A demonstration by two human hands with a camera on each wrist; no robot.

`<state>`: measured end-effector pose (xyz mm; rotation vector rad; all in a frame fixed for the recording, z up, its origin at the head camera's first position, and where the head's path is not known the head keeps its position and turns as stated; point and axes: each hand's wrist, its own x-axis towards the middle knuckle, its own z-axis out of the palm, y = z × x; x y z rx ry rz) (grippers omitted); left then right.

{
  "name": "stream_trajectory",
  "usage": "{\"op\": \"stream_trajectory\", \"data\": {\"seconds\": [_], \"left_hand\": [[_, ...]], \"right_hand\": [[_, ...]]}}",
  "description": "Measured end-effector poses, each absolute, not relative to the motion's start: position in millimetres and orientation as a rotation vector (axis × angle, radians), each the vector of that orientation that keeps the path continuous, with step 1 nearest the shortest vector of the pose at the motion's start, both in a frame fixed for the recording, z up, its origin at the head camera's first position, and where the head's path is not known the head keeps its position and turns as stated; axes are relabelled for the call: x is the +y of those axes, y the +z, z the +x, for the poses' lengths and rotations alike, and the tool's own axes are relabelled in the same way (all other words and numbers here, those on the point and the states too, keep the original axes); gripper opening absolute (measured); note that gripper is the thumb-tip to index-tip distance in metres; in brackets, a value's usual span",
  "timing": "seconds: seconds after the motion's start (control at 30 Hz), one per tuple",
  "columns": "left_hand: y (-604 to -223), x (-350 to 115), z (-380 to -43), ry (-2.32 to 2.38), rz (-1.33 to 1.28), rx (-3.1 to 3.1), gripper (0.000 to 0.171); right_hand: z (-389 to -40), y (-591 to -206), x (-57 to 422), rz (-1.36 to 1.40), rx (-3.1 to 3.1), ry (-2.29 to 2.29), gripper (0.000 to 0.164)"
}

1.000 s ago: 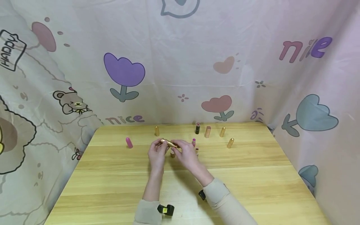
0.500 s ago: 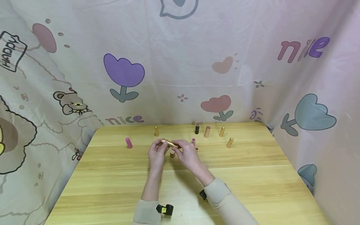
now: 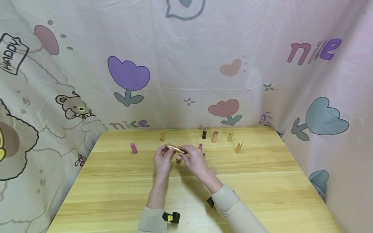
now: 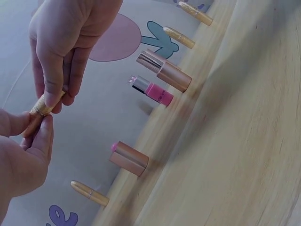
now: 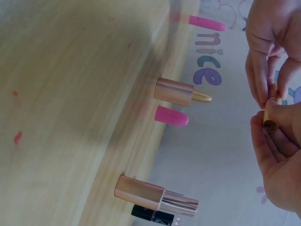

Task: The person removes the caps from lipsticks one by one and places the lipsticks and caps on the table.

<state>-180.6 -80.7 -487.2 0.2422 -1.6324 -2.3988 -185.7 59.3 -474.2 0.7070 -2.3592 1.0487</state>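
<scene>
My left hand (image 3: 162,161) and right hand (image 3: 195,160) meet above the middle of the table, both pinching one slim gold lipstick tube (image 3: 175,149). In the left wrist view, my left thumb and fingers grip the lower part of the gold tube (image 4: 38,113), while the right hand (image 4: 70,42) pinches its other end from above. The right wrist view shows a dark round end on the tube (image 5: 270,123), within the curl of my right fingers. Below the hands stands a short rose-gold tube (image 3: 179,159). A magenta lipstick (image 3: 200,147) is just behind the right hand.
Upright on the wooden table (image 3: 247,187) stand a pink tube (image 3: 133,148) at left, a gold tube (image 3: 162,136) behind, a black lipstick (image 3: 204,133), a rose-gold tube (image 3: 215,137) and two gold tubes (image 3: 238,148) at right. A printed cloth (image 3: 180,64) hangs behind.
The right hand has shifted very slightly and covers more of a small tube behind it. Both hands keep hold of the gold lipstick tube in nearly the same place.
</scene>
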Motion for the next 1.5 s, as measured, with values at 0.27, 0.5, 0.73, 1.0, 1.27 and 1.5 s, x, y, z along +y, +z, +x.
{"op": "stream_trajectory", "data": {"seconds": [0.27,0.5,0.73,1.0,1.27,1.5], "left_hand": [[-481,-94,-181,-2.36,0.338,-1.557,0.037],[-478,-100,-180,-2.339,0.315,-1.536,0.037],[-482,-98,-178,-2.279,0.264,-1.587,0.033],[-487,-99,-171,-2.151,0.217,-1.804,0.033],[-493,-100,-167,-2.05,0.084,-1.985,0.03],[-502,-104,-166,-1.949,-0.015,-2.161,0.03]], "right_hand": [[-185,-474,62,0.693,-2.308,0.978,0.025],[-183,-473,65,0.674,-2.285,1.046,0.027],[-180,-472,70,0.637,-2.226,1.214,0.03],[-177,-473,81,0.63,-2.115,1.401,0.035],[-173,-478,101,0.581,-1.973,1.471,0.038],[-155,-467,111,0.426,-1.979,1.448,0.033]]}}
